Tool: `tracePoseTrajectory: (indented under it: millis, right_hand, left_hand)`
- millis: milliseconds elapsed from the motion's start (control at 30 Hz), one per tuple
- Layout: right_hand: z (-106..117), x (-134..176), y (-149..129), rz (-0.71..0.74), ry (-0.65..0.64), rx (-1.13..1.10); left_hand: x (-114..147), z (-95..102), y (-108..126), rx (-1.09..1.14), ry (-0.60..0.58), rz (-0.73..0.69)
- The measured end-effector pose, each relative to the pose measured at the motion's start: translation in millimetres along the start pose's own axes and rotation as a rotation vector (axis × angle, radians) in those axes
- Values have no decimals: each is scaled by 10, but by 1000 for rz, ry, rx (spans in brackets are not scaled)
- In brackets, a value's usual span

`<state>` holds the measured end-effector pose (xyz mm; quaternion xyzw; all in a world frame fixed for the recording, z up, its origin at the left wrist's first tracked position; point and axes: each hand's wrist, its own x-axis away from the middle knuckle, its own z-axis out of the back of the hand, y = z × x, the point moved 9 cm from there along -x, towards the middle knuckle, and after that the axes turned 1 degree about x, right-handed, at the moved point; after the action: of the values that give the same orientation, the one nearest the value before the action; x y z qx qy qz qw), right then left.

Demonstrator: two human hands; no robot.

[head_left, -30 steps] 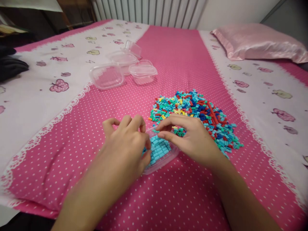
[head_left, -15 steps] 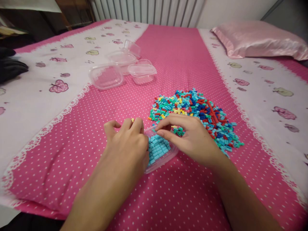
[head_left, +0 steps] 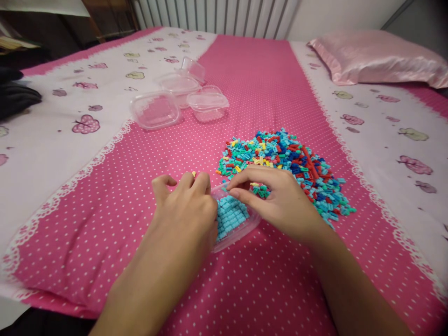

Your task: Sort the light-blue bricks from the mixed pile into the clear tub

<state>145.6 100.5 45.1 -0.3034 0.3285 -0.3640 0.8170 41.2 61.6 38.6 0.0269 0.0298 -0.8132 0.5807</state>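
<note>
A clear plastic container (head_left: 238, 236) lies on the bed in front of me, with light-blue toy bricks (head_left: 231, 217) packed in neat rows inside. Over its left side my left hand (head_left: 185, 205) is closed, fingers curled down; the fingertips are hidden behind the knuckles. My right hand (head_left: 271, 198) pinches at the far rim of the container with thumb and forefinger. Whether a small brick is also between those fingertips I cannot tell. Right behind the right hand spreads a heap of loose toy bricks (head_left: 280, 151) in blue, green, red and yellow.
Several clear plastic containers and lids (head_left: 156, 112) stand farther back, left of centre. One small yellow piece (head_left: 193, 173) lies beyond my left hand. A pink pillow (head_left: 378, 58) rests at the back right, and a dark glove-like item (head_left: 17, 95) at the left edge. Polka-dot bedding (head_left: 157, 154) covers the bed.
Almost nothing differs. The view has shifted slightly, and both hands keep their hold at the container.
</note>
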Motion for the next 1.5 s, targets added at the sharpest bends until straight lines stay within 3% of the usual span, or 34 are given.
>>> tracePoseTrajectory:
  millis: [967,1233,1500]
  right_hand:
    - [-15,2,13,-17,-21,14]
    - [-19,-1,-1,4,-25,14]
    - [-19,-4,-3,7,-25,9]
  left_hand:
    - [4,7,-59,10,-10,42]
    - [-12,-34,-60,27,-61,64]
    - [-42,-117,-41,30,-191,97]
